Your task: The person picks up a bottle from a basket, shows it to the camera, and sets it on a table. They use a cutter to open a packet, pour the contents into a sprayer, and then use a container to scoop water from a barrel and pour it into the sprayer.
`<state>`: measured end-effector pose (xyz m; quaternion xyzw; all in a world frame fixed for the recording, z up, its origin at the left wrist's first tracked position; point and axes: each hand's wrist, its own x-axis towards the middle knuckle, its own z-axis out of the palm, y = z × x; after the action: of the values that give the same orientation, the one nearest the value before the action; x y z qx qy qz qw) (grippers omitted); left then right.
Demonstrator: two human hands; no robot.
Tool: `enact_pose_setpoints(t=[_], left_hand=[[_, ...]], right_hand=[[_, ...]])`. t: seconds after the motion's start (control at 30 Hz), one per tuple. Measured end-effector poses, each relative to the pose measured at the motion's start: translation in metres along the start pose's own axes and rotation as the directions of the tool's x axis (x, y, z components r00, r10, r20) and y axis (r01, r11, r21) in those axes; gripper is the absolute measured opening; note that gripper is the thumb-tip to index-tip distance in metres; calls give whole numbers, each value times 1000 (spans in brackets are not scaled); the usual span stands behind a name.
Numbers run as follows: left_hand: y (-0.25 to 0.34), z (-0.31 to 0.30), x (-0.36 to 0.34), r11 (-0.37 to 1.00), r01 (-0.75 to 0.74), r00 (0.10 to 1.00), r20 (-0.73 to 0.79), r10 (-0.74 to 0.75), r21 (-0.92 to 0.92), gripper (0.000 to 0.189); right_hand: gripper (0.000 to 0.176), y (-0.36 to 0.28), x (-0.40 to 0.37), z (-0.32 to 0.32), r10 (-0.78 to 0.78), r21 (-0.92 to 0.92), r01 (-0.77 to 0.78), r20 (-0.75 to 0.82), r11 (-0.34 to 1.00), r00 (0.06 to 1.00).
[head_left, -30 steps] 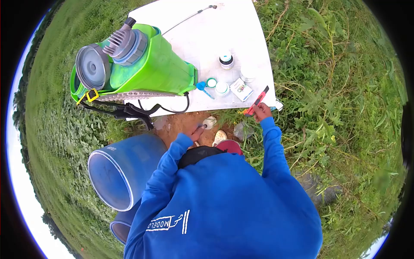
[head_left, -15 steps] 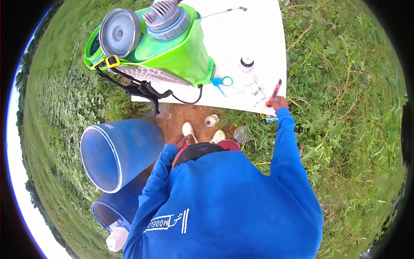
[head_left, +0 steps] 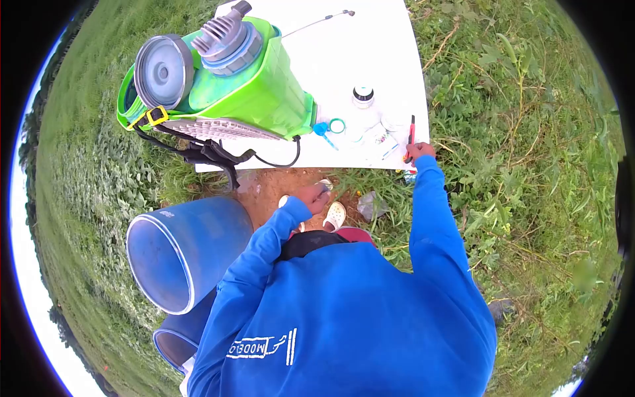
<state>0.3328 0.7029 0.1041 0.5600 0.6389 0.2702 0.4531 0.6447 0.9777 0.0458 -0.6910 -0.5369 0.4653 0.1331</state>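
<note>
At the near right corner of the white table [head_left: 331, 73], my right hand [head_left: 421, 151] is closed on a red and black cutter [head_left: 411, 135], its dark tip pointing away from me. Just left of it lie a small printed packet [head_left: 380, 140], a green ring [head_left: 337, 126] and a blue measuring piece [head_left: 321, 130]. A white bottle with a black band [head_left: 363, 96] stands farther back. My left hand [head_left: 313, 196] is raised in front of my body, short of the table edge. Its fingers are curled, and whatever they may hold is too small to make out.
A green backpack sprayer [head_left: 264, 99] with straps hanging over the edge fills the table's left side. Its round grey lid [head_left: 163, 71] leans on top. Two blue barrels [head_left: 198, 245] lie at the lower left. Grass and weeds [head_left: 516, 198] surround the table.
My left hand has risen from beside my waist toward the table. The cutter in my right hand has turned more upright. The view has shifted, so the table things appear farther left.
</note>
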Motion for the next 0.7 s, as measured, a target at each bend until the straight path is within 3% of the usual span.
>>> enact_pose_setpoints(t=[0.03,0.1,0.17,0.23,0.37,0.43,0.47,0.53,0.57,0.6,0.63,0.7], left_hand=[[7,2,7,1000,-5,1000,6,5,8,29],[21,11,21,987,-133,990,35,136,-85,27],[44,17,28,986,-124,991,38,129,-110,29],[66,24,35,955,-181,983,-62,171,-234,30],[95,35,50,935,-110,993,-87,85,-338,32],[87,42,61,916,1,993,-106,-47,-402,32],[86,42,61,888,-20,990,-133,-47,-460,28],[67,33,67,914,8,986,-149,-75,-406,25],[55,28,68,932,37,979,-174,-107,-361,22],[73,15,64,880,47,968,-196,-157,-472,20],[78,1,62,887,49,970,-191,-152,-460,20],[84,-27,59,804,194,970,-11,-242,-562,25]], right_hand=[[37,11,-8,1,1,10,-1,-6,1000,1000],[25,35,-27,-2,-16,558,-1,26,830,1000],[21,36,-83,0,-124,777,56,28,626,992],[16,15,-147,13,-188,837,73,37,543,981],[15,-17,-220,56,-394,680,202,138,705,909],[24,-31,-228,77,-420,594,257,151,762,895],[24,-37,-229,85,-417,603,255,142,756,898],[37,-53,-224,93,-503,267,458,130,848,854],[37,-58,-223,91,-503,280,457,121,844,856],[37,-65,-223,88,-641,307,581,146,754,754],[38,-70,-220,86,-760,335,690,163,642,629],[41,-66,-203,84,-715,302,656,167,692,678]])
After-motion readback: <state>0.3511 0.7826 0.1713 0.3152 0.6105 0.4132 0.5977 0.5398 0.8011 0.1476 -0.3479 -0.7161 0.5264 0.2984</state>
